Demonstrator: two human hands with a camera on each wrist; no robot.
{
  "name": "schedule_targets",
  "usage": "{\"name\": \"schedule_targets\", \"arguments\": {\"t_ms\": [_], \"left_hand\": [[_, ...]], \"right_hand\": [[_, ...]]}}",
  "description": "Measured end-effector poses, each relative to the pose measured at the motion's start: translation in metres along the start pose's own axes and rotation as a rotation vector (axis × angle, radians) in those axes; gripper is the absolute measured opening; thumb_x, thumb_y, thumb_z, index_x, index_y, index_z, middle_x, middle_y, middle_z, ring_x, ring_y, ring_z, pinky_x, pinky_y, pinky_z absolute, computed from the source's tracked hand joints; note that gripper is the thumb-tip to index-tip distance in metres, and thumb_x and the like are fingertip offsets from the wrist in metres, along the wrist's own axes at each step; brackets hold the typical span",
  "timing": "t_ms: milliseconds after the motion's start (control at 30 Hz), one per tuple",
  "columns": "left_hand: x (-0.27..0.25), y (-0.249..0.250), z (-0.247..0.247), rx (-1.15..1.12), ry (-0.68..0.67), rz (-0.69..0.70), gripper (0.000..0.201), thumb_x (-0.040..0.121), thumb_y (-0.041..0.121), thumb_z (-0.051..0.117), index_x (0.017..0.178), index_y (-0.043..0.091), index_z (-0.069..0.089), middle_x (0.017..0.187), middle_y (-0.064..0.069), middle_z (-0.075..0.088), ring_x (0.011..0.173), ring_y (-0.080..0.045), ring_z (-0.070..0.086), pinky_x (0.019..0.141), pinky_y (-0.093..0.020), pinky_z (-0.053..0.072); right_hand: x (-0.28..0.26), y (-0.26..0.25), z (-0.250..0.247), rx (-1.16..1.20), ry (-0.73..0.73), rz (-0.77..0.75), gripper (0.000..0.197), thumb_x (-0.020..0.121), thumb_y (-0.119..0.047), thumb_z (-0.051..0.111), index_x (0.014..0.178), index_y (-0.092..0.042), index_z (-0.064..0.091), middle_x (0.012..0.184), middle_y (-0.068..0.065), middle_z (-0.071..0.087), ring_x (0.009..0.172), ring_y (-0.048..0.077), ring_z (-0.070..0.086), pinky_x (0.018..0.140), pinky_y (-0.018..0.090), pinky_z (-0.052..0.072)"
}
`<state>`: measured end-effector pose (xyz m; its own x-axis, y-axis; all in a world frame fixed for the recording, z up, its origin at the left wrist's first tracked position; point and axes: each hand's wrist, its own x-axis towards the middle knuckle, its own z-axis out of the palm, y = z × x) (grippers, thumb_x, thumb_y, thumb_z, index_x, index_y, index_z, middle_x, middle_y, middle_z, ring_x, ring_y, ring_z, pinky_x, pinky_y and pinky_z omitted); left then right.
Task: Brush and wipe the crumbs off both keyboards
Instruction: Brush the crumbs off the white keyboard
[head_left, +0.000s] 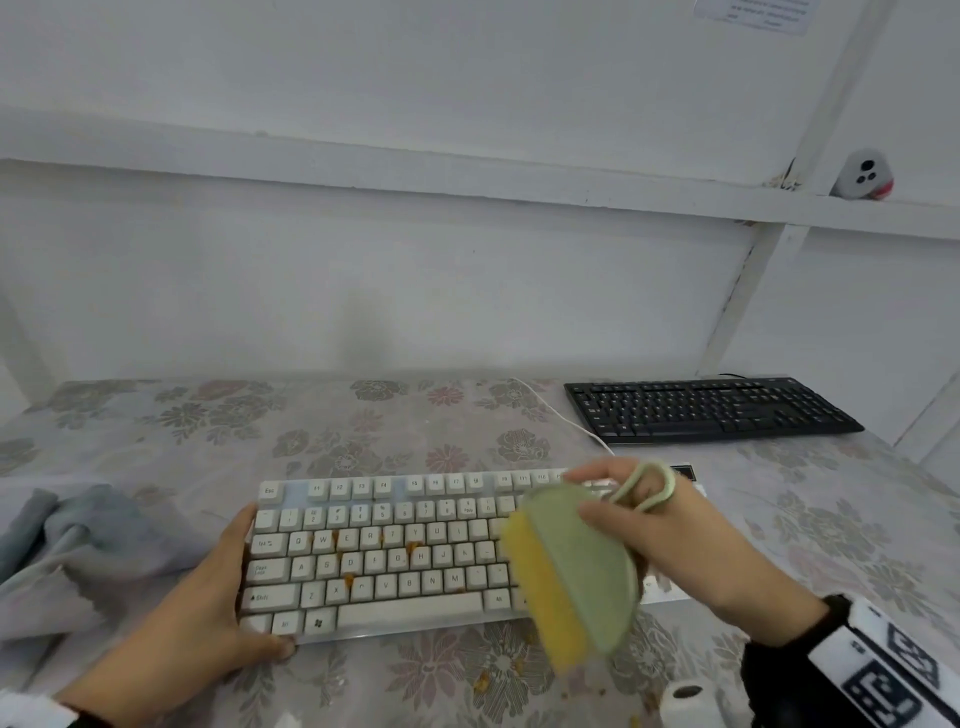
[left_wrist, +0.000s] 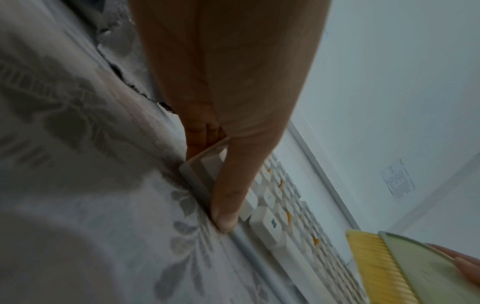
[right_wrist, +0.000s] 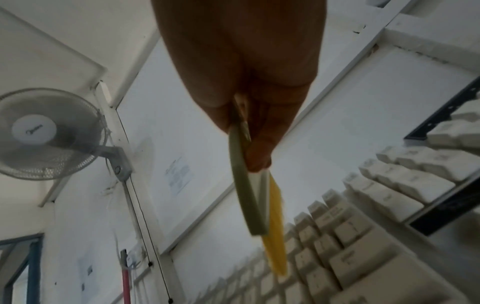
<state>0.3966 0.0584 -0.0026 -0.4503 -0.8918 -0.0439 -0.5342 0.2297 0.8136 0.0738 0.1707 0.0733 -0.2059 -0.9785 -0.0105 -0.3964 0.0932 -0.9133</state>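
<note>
The right hand (head_left: 670, 540) grips a flat green brush with yellow bristles (head_left: 571, 577) above the white plastic keyboard (head_left: 384, 551) on the flowery tablecloth (head_left: 156, 426). The left hand (head_left: 208, 597) clasps its left corner. Orange crumbs (head_left: 413, 546) sit between keys.

**Around the floral-covered desk**

A pale floral tablecloth (head_left: 156, 421) covers the desk. A small white-and-red gadget with dark dots (head_left: 863, 175) sits on the white shelf ledge (head_left: 467, 171). A grey wall-mounted fan (right_wrist: 49, 133) hangs beside printed paper notices (right_wrist: 179, 178).
</note>
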Motion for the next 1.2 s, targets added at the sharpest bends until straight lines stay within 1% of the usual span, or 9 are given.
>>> {"name": "schedule_targets", "arguments": {"t_ms": [133, 200, 267, 333, 400, 567, 767, 967, 1200], "left_hand": [[0.0, -0.002, 0.001, 0.003, 0.0, -0.048, 0.102, 0.055, -0.005, 0.083, 0.106, 0.06, 0.024, 0.093, 0.041, 0.061, 0.085, 0.013, 0.061, 0.06, -0.003, 0.048], [0.001, -0.003, 0.001, 0.009, 0.009, -0.063, 0.102, 0.054, -0.004, 0.083, 0.107, 0.06, 0.024, 0.092, 0.018, 0.069, 0.084, 0.011, 0.063, 0.061, -0.005, 0.049], [0.001, -0.002, -0.001, 0.015, 0.013, -0.053, 0.104, 0.054, -0.002, 0.083, 0.107, 0.065, 0.023, 0.093, 0.015, 0.067, 0.085, 0.011, 0.062, 0.061, -0.005, 0.049], [0.001, -0.002, -0.001, 0.018, 0.004, -0.036, 0.111, 0.055, -0.001, 0.084, 0.102, 0.077, 0.02, 0.095, 0.026, 0.067, 0.087, 0.012, 0.061, 0.061, -0.005, 0.049], [0.001, -0.003, -0.001, 0.011, -0.001, -0.038, 0.11, 0.055, -0.002, 0.084, 0.105, 0.073, 0.02, 0.098, 0.048, 0.053, 0.088, 0.013, 0.06, 0.062, -0.003, 0.048], [0.002, -0.006, 0.0, 0.005, 0.001, -0.055, 0.105, 0.053, -0.003, 0.084, 0.109, 0.061, 0.022, 0.096, 0.017, 0.067, 0.088, 0.014, 0.06, 0.061, -0.002, 0.047], [0.002, -0.009, 0.0, -0.002, 0.004, -0.07, 0.109, 0.051, 0.0, 0.086, 0.109, 0.064, 0.02, 0.097, 0.035, 0.063, 0.087, 0.011, 0.062, 0.064, -0.008, 0.05], [0.003, -0.005, 0.0, 0.001, 0.007, -0.065, 0.104, 0.053, -0.002, 0.085, 0.107, 0.06, 0.021, 0.099, 0.016, 0.063, 0.086, 0.016, 0.06, 0.062, -0.004, 0.048], [0.002, -0.007, 0.0, -0.017, -0.003, -0.035, 0.108, 0.053, -0.003, 0.084, 0.11, 0.062, 0.02, 0.1, 0.05, 0.05, 0.091, 0.014, 0.059, 0.065, -0.004, 0.049]], "right_hand": [[0.015, -0.003, 0.007, 0.088, 0.264, -0.117, 0.023, 0.092, -0.019, 0.058, 0.113, -0.028, 0.06, 0.082, 0.005, 0.071, 0.069, 0.025, 0.07, 0.052, 0.045, 0.057], [0.017, 0.001, 0.016, 0.053, 0.276, -0.132, 0.022, 0.093, -0.02, 0.056, 0.113, -0.03, 0.058, 0.083, 0.008, 0.071, 0.07, 0.029, 0.07, 0.053, 0.05, 0.057], [0.013, 0.006, 0.022, 0.033, 0.228, -0.105, 0.02, 0.094, -0.016, 0.055, 0.106, -0.032, 0.058, 0.08, 0.006, 0.07, 0.066, 0.025, 0.07, 0.05, 0.044, 0.058], [0.005, 0.009, 0.025, 0.042, 0.165, -0.082, 0.02, 0.094, -0.013, 0.055, 0.102, -0.03, 0.06, 0.076, 0.005, 0.07, 0.062, 0.02, 0.069, 0.047, 0.039, 0.057], [-0.003, 0.013, 0.024, 0.046, 0.098, -0.047, 0.019, 0.094, -0.011, 0.054, 0.102, -0.026, 0.062, 0.068, 0.003, 0.069, 0.058, 0.015, 0.067, 0.044, 0.035, 0.054], [-0.01, 0.008, 0.009, 0.0, -0.053, 0.035, 0.018, 0.092, -0.014, 0.058, 0.1, -0.028, 0.066, 0.075, 0.008, 0.067, 0.065, 0.021, 0.066, 0.047, 0.031, 0.051], [0.013, -0.011, 0.005, 0.106, 0.205, -0.14, 0.021, 0.093, -0.017, 0.058, 0.109, -0.028, 0.061, 0.083, 0.004, 0.071, 0.069, 0.015, 0.069, 0.05, 0.03, 0.054], [0.017, 0.0, 0.027, 0.053, 0.111, -0.087, 0.021, 0.094, -0.016, 0.055, 0.107, -0.033, 0.058, 0.084, 0.001, 0.07, 0.07, 0.016, 0.071, 0.048, 0.031, 0.056], [0.004, 0.004, 0.015, 0.025, -0.084, -0.009, 0.017, 0.092, -0.014, 0.058, 0.101, -0.027, 0.066, 0.071, 0.009, 0.063, 0.061, 0.02, 0.059, 0.048, 0.033, 0.047]]}}
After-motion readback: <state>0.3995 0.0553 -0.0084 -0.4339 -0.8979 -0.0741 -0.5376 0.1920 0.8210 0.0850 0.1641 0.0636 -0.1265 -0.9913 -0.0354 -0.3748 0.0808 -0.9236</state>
